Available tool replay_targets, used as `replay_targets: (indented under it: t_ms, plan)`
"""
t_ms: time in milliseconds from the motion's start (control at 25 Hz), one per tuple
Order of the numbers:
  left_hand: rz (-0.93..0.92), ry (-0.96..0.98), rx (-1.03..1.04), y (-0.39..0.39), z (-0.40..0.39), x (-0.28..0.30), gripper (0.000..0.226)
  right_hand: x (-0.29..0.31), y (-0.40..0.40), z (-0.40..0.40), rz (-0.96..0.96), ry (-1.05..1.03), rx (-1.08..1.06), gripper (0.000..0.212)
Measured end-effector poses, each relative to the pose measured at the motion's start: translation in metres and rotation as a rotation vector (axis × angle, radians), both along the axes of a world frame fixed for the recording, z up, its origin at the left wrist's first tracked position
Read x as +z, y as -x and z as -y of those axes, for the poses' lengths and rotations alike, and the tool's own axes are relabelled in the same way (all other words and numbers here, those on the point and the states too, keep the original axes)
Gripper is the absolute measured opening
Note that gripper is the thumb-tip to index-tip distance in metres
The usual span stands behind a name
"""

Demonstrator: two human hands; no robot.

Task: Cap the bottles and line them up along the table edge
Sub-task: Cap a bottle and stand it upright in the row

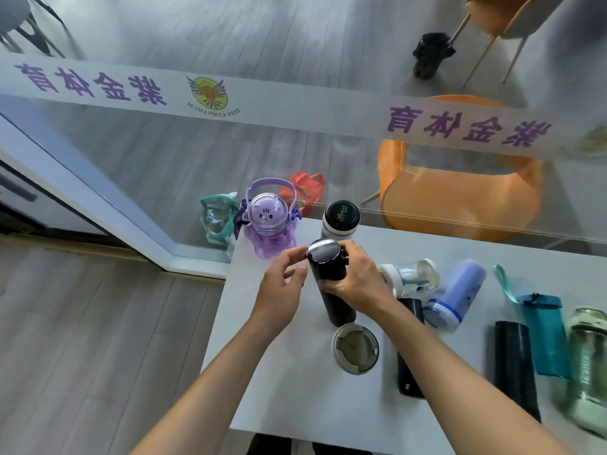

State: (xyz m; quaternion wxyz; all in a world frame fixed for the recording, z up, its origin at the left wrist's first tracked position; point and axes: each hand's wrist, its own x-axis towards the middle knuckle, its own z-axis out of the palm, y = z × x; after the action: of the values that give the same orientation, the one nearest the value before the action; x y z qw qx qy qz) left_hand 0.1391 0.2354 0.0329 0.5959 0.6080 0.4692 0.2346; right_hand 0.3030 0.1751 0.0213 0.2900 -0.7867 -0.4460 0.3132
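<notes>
1. A tall black flask [335, 290] with a glossy dark cap [323, 250] stands upright on the white table [279, 372].
2. The right hand [356, 277] wraps around its upper body.
3. The left hand [282, 284] pinches the cap's edge.

left hand [279, 287]: bare, no rings | right hand [356, 279]: bare | forearms: sleeveless

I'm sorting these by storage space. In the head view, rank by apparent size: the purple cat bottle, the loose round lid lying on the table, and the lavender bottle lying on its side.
1. purple cat bottle, handle included
2. lavender bottle, close behind, so that order is unsure
3. loose round lid, clearly smallest, though it lies nearest the camera
</notes>
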Motion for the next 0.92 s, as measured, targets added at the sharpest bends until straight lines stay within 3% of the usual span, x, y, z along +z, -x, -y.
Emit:
replay_targets:
  t_ms: [120, 400, 600, 920]
  plan:
    - [0.027, -0.044, -0.131, -0.008, 0.004, 0.004, 0.033, 0.014, -0.005, 0.019, -0.007, -0.020, -0.117, 0.068]
    - [-0.010, -0.109, -0.244, -0.021, 0.008, 0.007, 0.027, 0.061, -0.039, 0.058, -0.092, -0.333, -0.442, 0.060]
    - [-0.098, -0.161, -0.244, -0.036, 0.019, 0.003, 0.022, 0.056, -0.087, 0.047, -0.035, -0.355, -0.428, 0.060]
    - [-0.320, -0.232, -0.135, -0.072, 0.045, -0.003, 0.023, -0.003, -0.150, 0.020, -0.067, -0.251, -0.249, 0.069]
